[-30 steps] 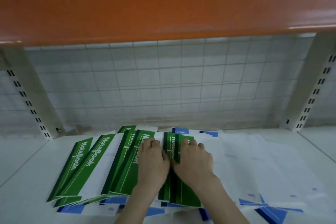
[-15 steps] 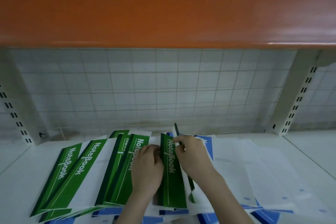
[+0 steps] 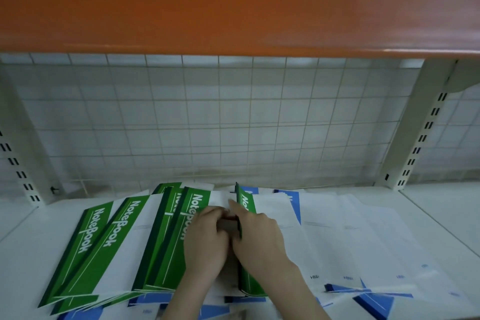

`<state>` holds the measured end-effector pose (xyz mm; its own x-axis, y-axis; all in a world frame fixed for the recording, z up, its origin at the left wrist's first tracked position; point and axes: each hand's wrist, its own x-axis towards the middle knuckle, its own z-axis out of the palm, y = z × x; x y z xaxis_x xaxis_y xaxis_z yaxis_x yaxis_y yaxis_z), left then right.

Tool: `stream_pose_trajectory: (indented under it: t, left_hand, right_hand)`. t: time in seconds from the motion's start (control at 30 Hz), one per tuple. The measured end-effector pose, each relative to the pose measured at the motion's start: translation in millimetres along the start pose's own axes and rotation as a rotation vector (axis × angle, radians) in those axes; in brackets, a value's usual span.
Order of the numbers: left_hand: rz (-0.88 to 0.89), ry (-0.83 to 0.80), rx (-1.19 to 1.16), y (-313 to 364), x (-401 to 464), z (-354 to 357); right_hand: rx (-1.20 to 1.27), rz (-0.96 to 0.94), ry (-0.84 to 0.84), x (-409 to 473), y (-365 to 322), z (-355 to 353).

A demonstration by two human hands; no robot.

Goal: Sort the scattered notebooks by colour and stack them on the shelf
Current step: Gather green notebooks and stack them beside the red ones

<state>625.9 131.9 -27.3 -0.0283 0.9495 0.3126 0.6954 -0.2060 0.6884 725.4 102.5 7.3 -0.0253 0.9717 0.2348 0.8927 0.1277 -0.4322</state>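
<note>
Several green notebooks (image 3: 109,247) lie fanned on the left of the white shelf (image 3: 441,221). Blue notebooks (image 3: 337,236), mostly white side up, spread to the right and poke out beneath the green ones. One green notebook (image 3: 246,205) stands lifted on its edge in the middle. My right hand (image 3: 259,236) grips it from the right, index finger stretched along its face. My left hand (image 3: 207,239) sits against it on the left, fingers curled at its edge beside the nearest flat green notebook (image 3: 179,236).
An orange shelf beam (image 3: 233,2) hangs overhead close to the camera. A wire grid back panel (image 3: 220,122) closes the rear. White slotted uprights (image 3: 420,132) stand at both sides. Bare shelf shows at the far right and left.
The green notebook under my hands has been tipped up from flat onto its edge. Both hands closed in around it. The camera moved nearer.
</note>
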Motion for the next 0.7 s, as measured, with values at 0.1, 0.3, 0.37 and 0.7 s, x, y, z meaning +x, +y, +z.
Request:
stream_pose_trajectory:
  t: [0.1,0.3,0.37,0.7]
  left_hand:
    - [0.015,0.033,-0.011,1,-1,-1]
    - [0.05,0.037,0.177,9,-9,-4]
    - [0.016,0.002,0.338,15,-11,-6]
    - [-0.126,-0.255,0.17,52,-9,0]
  right_hand:
    - [-0.016,0.013,0.032,-1,-2,1]
    - [0.297,0.177,0.184,6,22,-29]
    - [0.325,0.197,0.239,6,29,-39]
    - [0.351,0.127,0.185,4,10,-34]
